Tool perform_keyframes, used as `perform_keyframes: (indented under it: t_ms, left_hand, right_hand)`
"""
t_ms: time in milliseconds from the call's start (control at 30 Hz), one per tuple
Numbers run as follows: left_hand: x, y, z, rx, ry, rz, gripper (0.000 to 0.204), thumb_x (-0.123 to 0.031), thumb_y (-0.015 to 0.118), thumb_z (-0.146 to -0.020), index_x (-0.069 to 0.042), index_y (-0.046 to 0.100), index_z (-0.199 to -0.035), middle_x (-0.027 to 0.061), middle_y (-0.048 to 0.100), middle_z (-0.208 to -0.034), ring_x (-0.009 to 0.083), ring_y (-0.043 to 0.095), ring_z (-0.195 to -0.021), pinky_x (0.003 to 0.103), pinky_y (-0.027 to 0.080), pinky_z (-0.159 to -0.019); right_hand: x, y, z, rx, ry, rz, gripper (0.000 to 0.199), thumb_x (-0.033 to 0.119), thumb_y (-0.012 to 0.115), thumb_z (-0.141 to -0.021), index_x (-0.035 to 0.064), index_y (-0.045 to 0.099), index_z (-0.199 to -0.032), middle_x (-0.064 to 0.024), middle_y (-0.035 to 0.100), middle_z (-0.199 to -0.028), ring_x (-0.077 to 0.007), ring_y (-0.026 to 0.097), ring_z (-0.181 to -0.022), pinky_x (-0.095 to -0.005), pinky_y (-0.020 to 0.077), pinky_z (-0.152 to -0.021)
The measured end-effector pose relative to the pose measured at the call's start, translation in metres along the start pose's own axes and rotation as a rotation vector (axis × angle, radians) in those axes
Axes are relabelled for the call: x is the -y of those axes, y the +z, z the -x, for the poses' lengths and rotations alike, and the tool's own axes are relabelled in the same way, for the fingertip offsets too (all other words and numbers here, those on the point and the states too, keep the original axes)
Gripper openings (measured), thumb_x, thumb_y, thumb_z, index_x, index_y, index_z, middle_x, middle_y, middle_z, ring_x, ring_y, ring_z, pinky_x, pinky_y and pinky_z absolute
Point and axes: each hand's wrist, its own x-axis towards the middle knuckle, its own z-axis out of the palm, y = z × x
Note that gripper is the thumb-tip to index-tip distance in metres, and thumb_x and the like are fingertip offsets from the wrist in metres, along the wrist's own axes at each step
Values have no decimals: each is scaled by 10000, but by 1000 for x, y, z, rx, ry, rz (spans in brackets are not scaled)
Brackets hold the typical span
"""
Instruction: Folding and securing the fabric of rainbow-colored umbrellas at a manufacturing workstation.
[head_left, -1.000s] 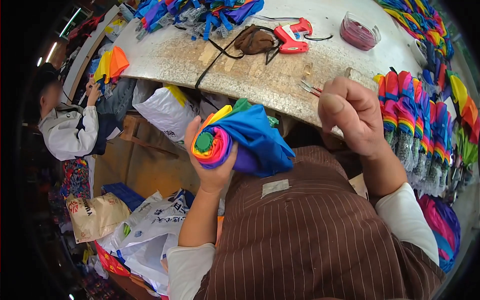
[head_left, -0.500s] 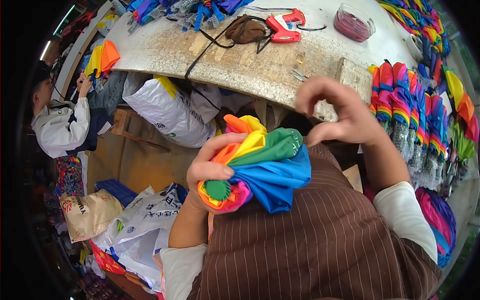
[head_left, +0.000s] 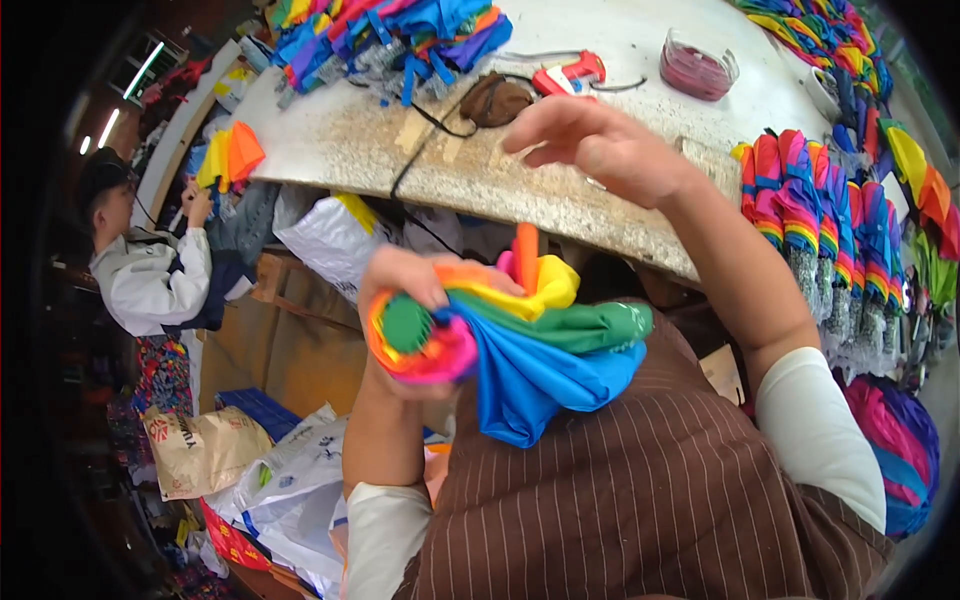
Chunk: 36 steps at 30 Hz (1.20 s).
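Note:
A rainbow-coloured folding umbrella [head_left: 560,370], its cloth loosely bunched, is gripped in my left hand [head_left: 410,280] in front of my apron. The fingers wrap round one end, where a round green cap [head_left: 407,322] faces up toward me. Blue, green and yellow folds spread out to the right from my grip. Above and to the right, my right hand [head_left: 610,150] hovers over the table edge, apart from the umbrella. Its fingers are bent and spread from the thumb, holding nothing.
A worn white table [head_left: 480,185] carries a red glue gun [head_left: 570,75], a brown pouch [head_left: 495,100], a clear tub [head_left: 698,68] and a pile of colourful umbrellas [head_left: 400,40]. Rolled rainbow umbrellas [head_left: 800,195] stand at right. A person [head_left: 150,270] works at left, near bags [head_left: 205,450].
My right hand has moved up and left, away from the umbrella toward the table. The umbrella has tilted, its cloth hanging lower and its capped end shifted up and left.

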Motion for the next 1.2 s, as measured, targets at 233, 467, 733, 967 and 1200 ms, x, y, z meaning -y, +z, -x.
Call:
perform_keyframes:
  t_ms: [233, 467, 733, 967, 1200]
  left_hand:
    - [-27, -36, -59, -573, 175, -440, 486, -77, 634, -828, -61, 366, -1234, 93, 590, -1011, 145, 601, -890, 272, 518, -782]
    - [-5, -6, -64, -675, 126, -605, 545, 11, 560, -762, -44, 336, -1255, 112, 596, -998, 157, 592, -850, 267, 487, -781]
    - [-9, 32, -83, -314, 99, -412, 792, -40, 680, -657, -30, 260, -1328, 143, 598, -933, 245, 647, -825, 357, 526, -744]
    - [-8, 48, -87, -297, 163, -25, 690, -13, 635, -727, -83, 270, -1308, 137, 568, -879, 257, 626, -739, 393, 546, -700]
    - [-4, 21, -88, -474, 125, -412, 628, 35, 559, -781, -98, 306, -1340, 141, 551, -908, 231, 598, -710, 404, 541, -694]
  right_hand:
    - [10, 78, -35, 276, 215, -137, 633, 243, 754, -755, 41, 457, -1277, -78, 618, -1091, -162, 593, -981, -318, 485, -866]
    - [-11, 56, -8, 310, 358, -402, 690, 369, 760, -733, 22, 481, -1260, -127, 614, -1109, -197, 636, -928, -336, 518, -843]
    - [-5, 52, 15, 457, 442, -750, 958, 413, 878, -567, -42, 443, -1289, -112, 560, -1190, -183, 537, -1086, -330, 427, -945]
    - [16, 55, 9, 578, 320, -426, 690, 271, 817, -672, -33, 511, -1210, -79, 611, -1106, -154, 569, -1012, -312, 455, -910]
    - [24, 51, 8, 260, 341, 7, 575, 250, 776, -702, -14, 532, -1150, -69, 633, -1025, -145, 598, -923, -293, 488, -838]
